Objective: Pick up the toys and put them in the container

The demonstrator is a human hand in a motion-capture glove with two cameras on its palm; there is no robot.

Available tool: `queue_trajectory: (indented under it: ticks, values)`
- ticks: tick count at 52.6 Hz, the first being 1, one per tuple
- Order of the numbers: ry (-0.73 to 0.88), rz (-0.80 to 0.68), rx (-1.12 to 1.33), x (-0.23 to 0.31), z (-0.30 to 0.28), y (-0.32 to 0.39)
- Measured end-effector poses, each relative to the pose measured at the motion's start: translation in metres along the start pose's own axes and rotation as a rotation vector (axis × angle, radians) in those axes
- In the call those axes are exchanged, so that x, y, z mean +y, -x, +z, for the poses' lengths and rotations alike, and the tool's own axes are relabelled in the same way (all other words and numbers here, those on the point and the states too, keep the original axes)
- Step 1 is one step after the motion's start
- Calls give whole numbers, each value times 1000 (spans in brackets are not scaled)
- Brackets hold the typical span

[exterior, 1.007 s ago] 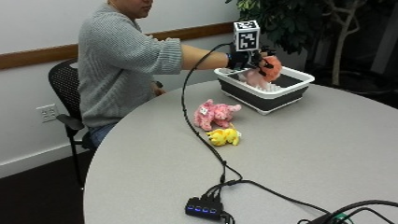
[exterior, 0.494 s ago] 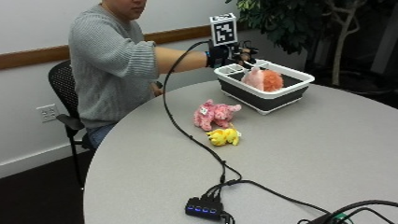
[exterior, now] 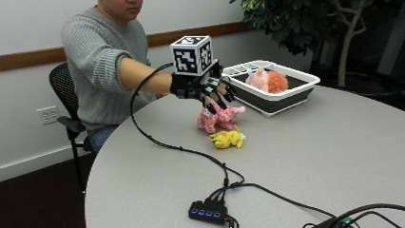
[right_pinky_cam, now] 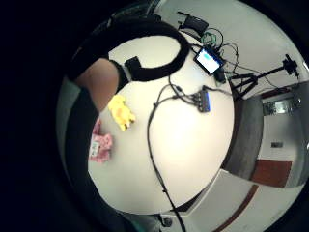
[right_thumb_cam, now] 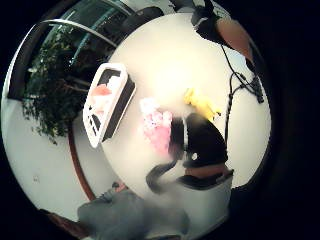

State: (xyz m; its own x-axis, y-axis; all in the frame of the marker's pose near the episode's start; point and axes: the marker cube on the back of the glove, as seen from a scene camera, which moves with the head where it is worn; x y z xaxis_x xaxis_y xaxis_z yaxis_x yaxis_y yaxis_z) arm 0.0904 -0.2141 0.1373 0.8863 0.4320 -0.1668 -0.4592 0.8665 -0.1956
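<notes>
Toys: two lie on the table, a pink plush (exterior: 218, 118) and, just beside it toward the table's near edge, a yellow plush (exterior: 227, 139); one orange-and-pink toy (exterior: 268, 80) already sits in the single white container (exterior: 288, 97) near the far edge. The gloved right hand (exterior: 206, 90) hovers over the pink plush, fingers spread wide and pointing down, holding nothing, apparently lined up to take it next. So two of three toys seem left to move.

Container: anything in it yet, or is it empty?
Not empty. The outside view shows the container holding an orange and pink toy; the pink toy and yellow toy lie on the table.
</notes>
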Motion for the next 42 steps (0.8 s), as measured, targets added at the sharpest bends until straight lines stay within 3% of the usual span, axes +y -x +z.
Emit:
queue_trajectory:
  ticks: [21, 26, 35, 42]
  values:
    - [231, 137, 198, -12, 121, -3]
    - [209, 149, 220, -11, 136, 1]
    - [146, 97, 249, -15, 120, 8]
    - [22, 71, 80, -33, 46, 15]
